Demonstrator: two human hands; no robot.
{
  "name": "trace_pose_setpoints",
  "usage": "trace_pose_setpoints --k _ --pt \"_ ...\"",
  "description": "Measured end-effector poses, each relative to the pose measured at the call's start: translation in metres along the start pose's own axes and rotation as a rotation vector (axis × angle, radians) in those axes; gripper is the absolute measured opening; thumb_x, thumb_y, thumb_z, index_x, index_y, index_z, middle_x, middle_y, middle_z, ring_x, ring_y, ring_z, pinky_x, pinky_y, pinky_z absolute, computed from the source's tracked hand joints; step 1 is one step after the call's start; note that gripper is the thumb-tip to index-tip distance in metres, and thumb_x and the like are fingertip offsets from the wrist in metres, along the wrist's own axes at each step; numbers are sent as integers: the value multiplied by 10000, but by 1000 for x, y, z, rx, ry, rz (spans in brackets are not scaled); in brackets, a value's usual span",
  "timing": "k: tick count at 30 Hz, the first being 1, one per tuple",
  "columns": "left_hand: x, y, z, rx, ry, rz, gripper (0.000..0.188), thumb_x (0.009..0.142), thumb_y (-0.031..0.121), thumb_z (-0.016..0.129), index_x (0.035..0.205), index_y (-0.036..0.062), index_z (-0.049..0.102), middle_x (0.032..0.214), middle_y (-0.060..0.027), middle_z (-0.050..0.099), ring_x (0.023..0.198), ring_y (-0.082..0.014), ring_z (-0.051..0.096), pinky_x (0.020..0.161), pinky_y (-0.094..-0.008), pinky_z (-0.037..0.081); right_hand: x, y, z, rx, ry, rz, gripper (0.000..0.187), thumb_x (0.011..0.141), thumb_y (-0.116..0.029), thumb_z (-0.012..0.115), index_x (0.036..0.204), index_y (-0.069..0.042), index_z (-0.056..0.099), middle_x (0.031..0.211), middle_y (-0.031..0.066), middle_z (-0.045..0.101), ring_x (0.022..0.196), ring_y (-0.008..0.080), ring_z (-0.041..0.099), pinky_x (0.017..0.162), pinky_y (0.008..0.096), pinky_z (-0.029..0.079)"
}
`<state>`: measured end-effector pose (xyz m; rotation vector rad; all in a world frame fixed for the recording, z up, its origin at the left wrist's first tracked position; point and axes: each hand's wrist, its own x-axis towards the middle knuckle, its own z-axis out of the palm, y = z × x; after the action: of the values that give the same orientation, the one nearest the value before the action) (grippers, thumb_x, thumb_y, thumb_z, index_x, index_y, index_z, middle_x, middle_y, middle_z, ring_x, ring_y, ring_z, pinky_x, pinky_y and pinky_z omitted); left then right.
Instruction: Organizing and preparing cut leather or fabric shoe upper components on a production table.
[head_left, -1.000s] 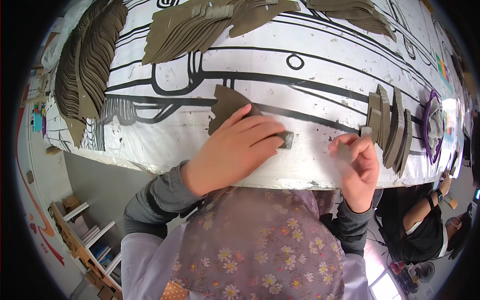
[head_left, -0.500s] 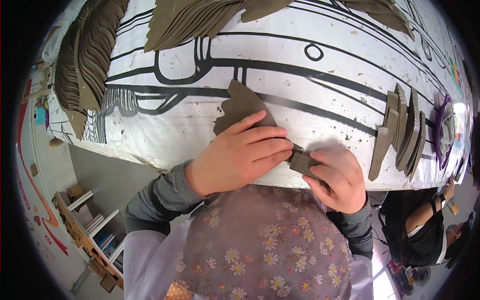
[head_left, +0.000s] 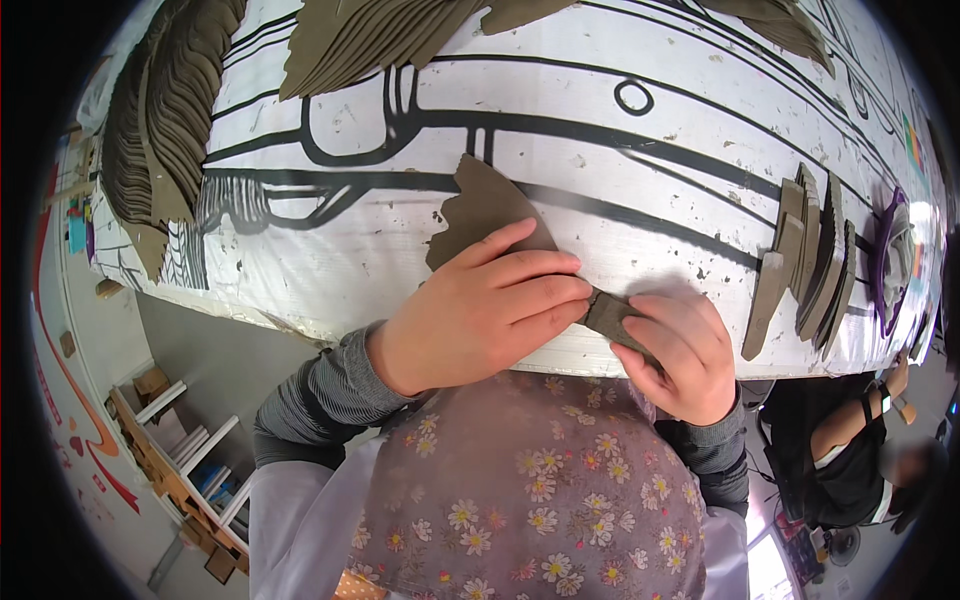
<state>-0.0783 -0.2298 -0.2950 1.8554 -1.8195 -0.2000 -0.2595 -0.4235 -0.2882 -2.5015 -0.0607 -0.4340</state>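
Observation:
My left hand lies with fingers stretched out over a thin grey-brown leaf-shaped piece on the table. The piece has one jagged edge, and its lower part is hidden under the fingers. Just right of those fingertips, my right hand is closed on a short grey-brown strip, pinching it between thumb and fingers. The strip's left end meets the left fingertips; whether it joins the leaf-shaped piece cannot be seen.
Several narrow brown strips lie at the table's right. Overlapping brown leaf pieces are stacked at the far left and the back. Beside the strips sits a purple-rimmed container. Black lines mark the white tabletop. Another person is at right.
My right hand has turned the strip slightly and shifted its near end up and right, so it lines up more with my left fingertips. My left hand has stayed almost in place.

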Motion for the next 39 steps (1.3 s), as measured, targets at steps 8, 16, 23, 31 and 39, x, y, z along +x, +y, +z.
trace_pose_setpoints --k 8,16,23,31,39 --pt "1 1 0 -6 -6 -11 229 852 126 701 1068 143 775 1162 53 704 1187 -150 634 1165 -447 401 0 1 -1 14 -22 1 352 719 -87 849 1033 -30 700 1089 101 681 866 278 640 727 372 550" --pt "0 1 -1 -8 -5 -17 234 843 123 703 1066 145 769 1162 55 704 1191 -148 631 1163 -448 402 0 1 0 12 -24 1 346 722 -86 847 1031 -26 704 1091 105 682 876 282 644 737 377 552" --pt "2 1 -3 -12 9 6 243 841 125 698 1075 137 764 1161 38 703 1148 -163 636 1127 -437 446 0 1 -1 2 -29 6 337 723 -88 840 1027 -30 707 1093 102 681 876 278 643 743 377 550" --pt "4 0 -3 -20 34 32 246 836 134 697 1071 125 766 1140 16 701 1074 -175 634 1046 -430 508 2 0 -2 7 -36 11 306 726 -91 831 1004 -33 716 1084 95 672 877 271 635 748 381 549" --pt "6 2 -3 -9 42 43 264 819 139 703 1070 147 783 1100 12 678 1038 -186 621 1012 -428 512 2 0 -2 -8 -42 12 279 736 -111 823 987 -38 725 1082 86 667 850 257 618 738 375 533"
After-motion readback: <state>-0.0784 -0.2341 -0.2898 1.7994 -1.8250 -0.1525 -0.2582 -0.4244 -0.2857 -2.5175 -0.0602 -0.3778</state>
